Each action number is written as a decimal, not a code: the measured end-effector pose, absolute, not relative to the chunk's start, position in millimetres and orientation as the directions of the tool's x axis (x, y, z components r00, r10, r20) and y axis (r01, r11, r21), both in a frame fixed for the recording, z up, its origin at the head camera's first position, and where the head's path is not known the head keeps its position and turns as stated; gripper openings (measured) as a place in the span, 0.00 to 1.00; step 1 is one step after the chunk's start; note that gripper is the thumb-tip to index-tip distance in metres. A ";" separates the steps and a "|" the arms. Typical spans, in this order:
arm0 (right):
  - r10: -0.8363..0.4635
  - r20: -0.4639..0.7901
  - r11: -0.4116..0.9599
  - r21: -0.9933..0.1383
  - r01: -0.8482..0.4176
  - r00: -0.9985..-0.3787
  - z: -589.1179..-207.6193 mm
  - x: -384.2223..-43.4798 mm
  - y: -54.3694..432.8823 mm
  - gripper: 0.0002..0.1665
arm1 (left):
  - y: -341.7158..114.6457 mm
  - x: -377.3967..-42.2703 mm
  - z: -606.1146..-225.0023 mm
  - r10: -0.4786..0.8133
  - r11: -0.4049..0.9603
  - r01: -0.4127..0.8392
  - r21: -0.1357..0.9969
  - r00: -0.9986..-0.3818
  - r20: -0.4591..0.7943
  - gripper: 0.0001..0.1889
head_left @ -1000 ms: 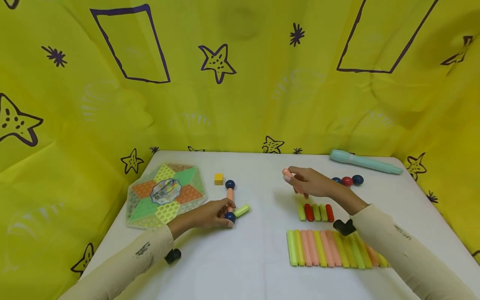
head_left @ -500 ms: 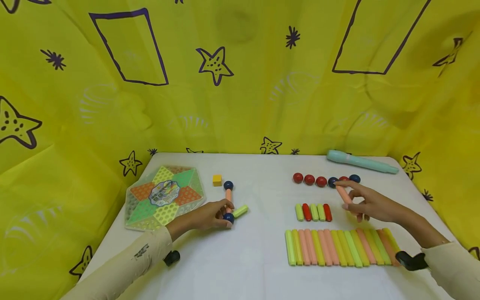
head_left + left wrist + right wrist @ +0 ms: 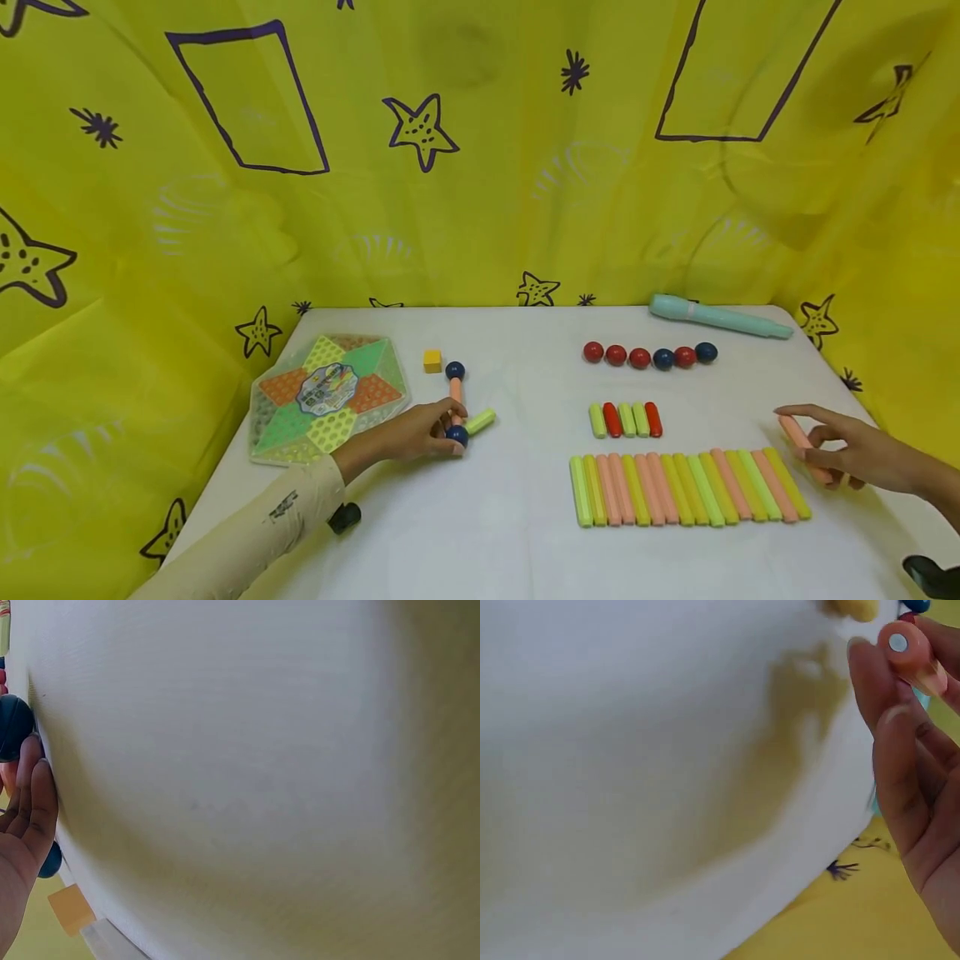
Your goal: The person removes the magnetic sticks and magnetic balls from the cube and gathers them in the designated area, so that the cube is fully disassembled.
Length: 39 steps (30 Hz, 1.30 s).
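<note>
In the head view, my left hand [image 3: 422,431] holds the near blue ball [image 3: 457,436] of a small magnetic construction lying on the table. A pink stick [image 3: 456,389] runs from there to a farther blue ball [image 3: 455,370], and a short light-green stick [image 3: 481,421] points off to the right. My right hand [image 3: 855,450], at the table's right side, pinches a loose pink magnetic stick [image 3: 797,437] between thumb and fingers. Seen in the right wrist view, that pink stick [image 3: 909,654] shows a round silvery end. The left wrist view catches only part of the near ball [image 3: 13,729].
A long row of pink, yellow and green sticks [image 3: 686,492] lies left of my right hand. Behind it are several short sticks [image 3: 627,420], then red and blue balls [image 3: 640,358]. A mint-coloured wand [image 3: 720,317], a yellow cube [image 3: 432,361] and a hexagonal box [image 3: 327,400] sit farther back.
My right hand has carried the pink stick from over the short sticks, past the balls, to the right of the long row. My left hand has stayed on the construction.
</note>
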State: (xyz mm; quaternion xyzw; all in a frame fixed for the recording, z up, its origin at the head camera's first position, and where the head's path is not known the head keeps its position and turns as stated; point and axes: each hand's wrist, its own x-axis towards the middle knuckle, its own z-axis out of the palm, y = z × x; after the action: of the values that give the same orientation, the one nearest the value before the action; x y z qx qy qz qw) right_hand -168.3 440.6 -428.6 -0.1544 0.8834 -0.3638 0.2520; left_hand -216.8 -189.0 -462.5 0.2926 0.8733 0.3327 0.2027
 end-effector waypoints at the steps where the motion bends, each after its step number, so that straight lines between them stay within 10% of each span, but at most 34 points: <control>1: -0.456 -0.335 0.689 -0.719 -0.089 -0.824 -432.2 -166.4 443.3 0.40 | -189.1 -216.8 -462.6 0.646 0.606 0.374 0.702 -0.746 -0.160 0.25; 18: -0.553 -0.192 0.547 -0.818 -0.179 -0.811 -458.2 -160.0 440.3 0.33 | -191.0 -214.5 -461.5 0.628 0.607 0.336 0.720 -0.759 -0.175 0.25; 26: -0.310 -0.225 0.795 -0.594 -0.122 -0.924 -448.4 -158.7 426.3 0.26 | -189.9 -215.1 -463.1 0.624 0.614 0.340 0.712 -0.762 -0.174 0.25; 32: -0.227 -0.107 0.819 -0.558 -0.130 -0.968 -424.8 -170.5 372.2 0.25 | -190.2 -215.4 -462.9 0.628 0.614 0.348 0.709 -0.759 -0.171 0.25; 39: -0.467 -0.057 0.647 -0.701 -0.298 -0.882 -408.8 -197.9 271.0 0.20 | -188.7 -217.6 -459.4 0.648 0.594 0.361 0.719 -0.745 -0.161 0.25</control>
State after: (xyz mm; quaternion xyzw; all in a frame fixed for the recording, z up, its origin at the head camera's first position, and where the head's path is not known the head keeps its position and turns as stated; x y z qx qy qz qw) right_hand -197.9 271.0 -408.8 -0.2126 0.9000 -0.3620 0.1170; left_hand -217.6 -188.7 -459.4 0.2904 0.8683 0.3443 0.2080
